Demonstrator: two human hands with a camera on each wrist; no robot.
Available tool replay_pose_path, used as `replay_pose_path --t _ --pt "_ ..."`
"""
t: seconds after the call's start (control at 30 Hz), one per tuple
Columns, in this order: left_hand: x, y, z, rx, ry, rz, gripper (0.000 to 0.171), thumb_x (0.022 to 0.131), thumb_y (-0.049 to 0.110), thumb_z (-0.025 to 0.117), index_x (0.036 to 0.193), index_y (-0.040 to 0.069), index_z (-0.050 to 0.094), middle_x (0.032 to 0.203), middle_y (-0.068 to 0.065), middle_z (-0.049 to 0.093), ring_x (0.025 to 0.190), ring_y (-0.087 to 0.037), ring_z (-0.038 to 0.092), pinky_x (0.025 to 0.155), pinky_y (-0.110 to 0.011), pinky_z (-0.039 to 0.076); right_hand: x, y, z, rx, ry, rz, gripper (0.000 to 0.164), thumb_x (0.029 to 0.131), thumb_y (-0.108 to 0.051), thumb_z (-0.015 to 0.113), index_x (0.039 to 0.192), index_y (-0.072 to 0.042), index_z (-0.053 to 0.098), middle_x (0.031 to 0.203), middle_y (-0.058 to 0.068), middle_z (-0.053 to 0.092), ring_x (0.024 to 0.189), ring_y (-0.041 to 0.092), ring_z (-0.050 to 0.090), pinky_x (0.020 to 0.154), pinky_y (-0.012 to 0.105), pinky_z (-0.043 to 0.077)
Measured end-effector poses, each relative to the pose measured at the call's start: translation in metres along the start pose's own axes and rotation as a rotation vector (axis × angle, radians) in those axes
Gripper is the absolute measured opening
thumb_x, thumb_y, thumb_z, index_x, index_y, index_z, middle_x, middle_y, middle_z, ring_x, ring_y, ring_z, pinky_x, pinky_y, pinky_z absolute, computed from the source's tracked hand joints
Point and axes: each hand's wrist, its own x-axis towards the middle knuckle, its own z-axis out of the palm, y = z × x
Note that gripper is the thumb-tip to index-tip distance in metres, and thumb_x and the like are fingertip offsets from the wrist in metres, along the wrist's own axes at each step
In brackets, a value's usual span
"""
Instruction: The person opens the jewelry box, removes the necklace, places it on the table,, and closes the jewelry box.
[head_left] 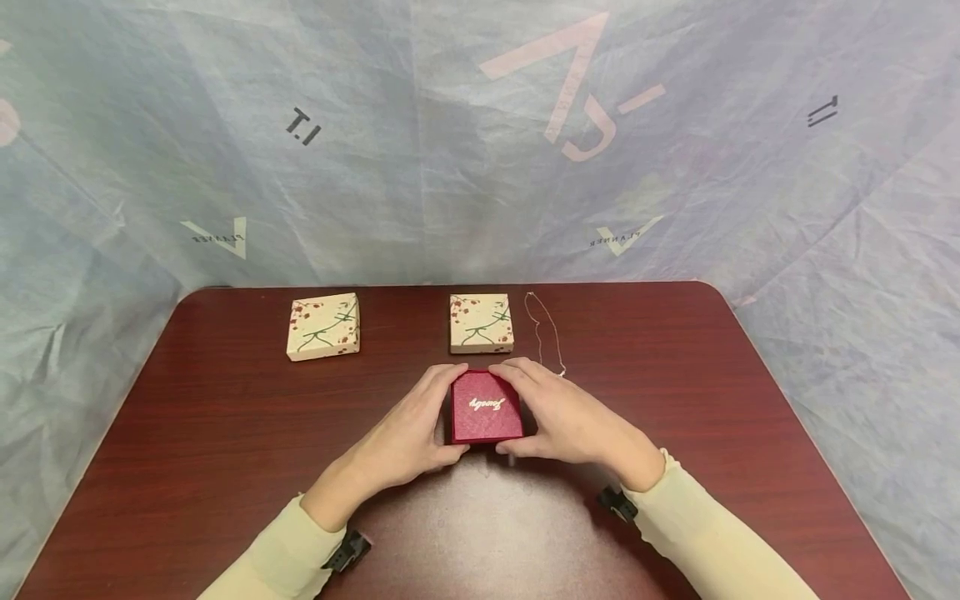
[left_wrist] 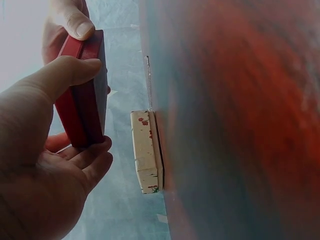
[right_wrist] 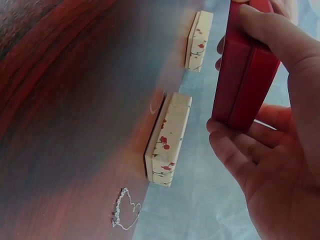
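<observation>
Above the table (head_left: pixel 187 433), head view, red box (head_left: pixel 486 417): near the middle, pale lettering on its upper face, held between 2 hands.
Left hand (head_left: pixel 405 435), head view: grips the red box's left side, thumb at the near edge, fingers at the far edge.
Right hand (head_left: pixel 573 421), head view: grips the right side in matching fashion.
Patterned boxes, head view: 2, with red blossoms and green branches; left cream box (head_left: pixel 324 327) sits well apart, middle cream box (head_left: pixel 482 323) just beyond the red box.
Chain (head_left: pixel 562 372), head view: thin, laid in a long loop right of the middle cream box, its near end close to the right hand.
Sleeves (head_left: pixel 277 546), head view: pale, with a small black device (head_left: pixel 347 552) at each cuff.
Backdrop (head_left: pixel 420 150), head view: pale creased cloth with printed letters.
Red box, left wrist view: lifted clear of the tabletop, a seam along its side, a greyish underside facing the wood.
Left thumb, left wrist view: presses the near side, fingertips curled at the far edge.
Chain, left wrist view: probably the thin line beyond the cream box; dim and edge-on.
Right hand, right wrist view: thumb and curled fingers hold the red box.
Chain, right wrist view: silvery loop beside the nearer cream box.
</observation>
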Motion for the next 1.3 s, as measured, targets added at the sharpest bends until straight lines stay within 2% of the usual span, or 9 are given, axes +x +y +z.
replay_pose_path --t 0.3,0.83,1.3 --pt "0.0001 -0.0010 -0.0008 0.009 0.007 0.005 0.105 0.071 0.010 0.098 0.156 -0.002 0.038 0.148 -0.012 0.049 0.135 -0.020 0.052 0.116 -0.039 0.043 0.0015 -0.0004 -0.0024 0.025 -0.002 0.002 0.094 0.082 -0.043 0.091 0.154 -0.002 0.045 0.150 0.006 0.051 0.137 0.018 0.050 0.116 0.039 0.043" --pt "-0.0002 0.0007 -0.0034 -0.025 -0.009 -0.071 0.109 0.070 0.012 0.099 0.158 0.001 0.036 0.146 -0.012 0.050 0.130 -0.021 0.055 0.114 -0.041 0.045 0.0004 -0.0004 0.0017 0.001 0.047 -0.027 0.096 0.081 -0.041 0.093 0.155 -0.004 0.045 0.152 0.007 0.049 0.139 0.019 0.049 0.117 0.040 0.043" --pt "-0.0003 -0.0006 -0.0025 -0.025 -0.006 -0.053 0.107 0.070 0.010 0.099 0.157 -0.001 0.036 0.145 -0.013 0.050 0.128 -0.021 0.055 0.113 -0.041 0.046 0.0029 0.0007 -0.0005 0.027 0.033 -0.024 0.093 0.081 -0.042 0.093 0.153 -0.005 0.047 0.151 0.003 0.051 0.137 0.015 0.050 0.115 0.038 0.044"
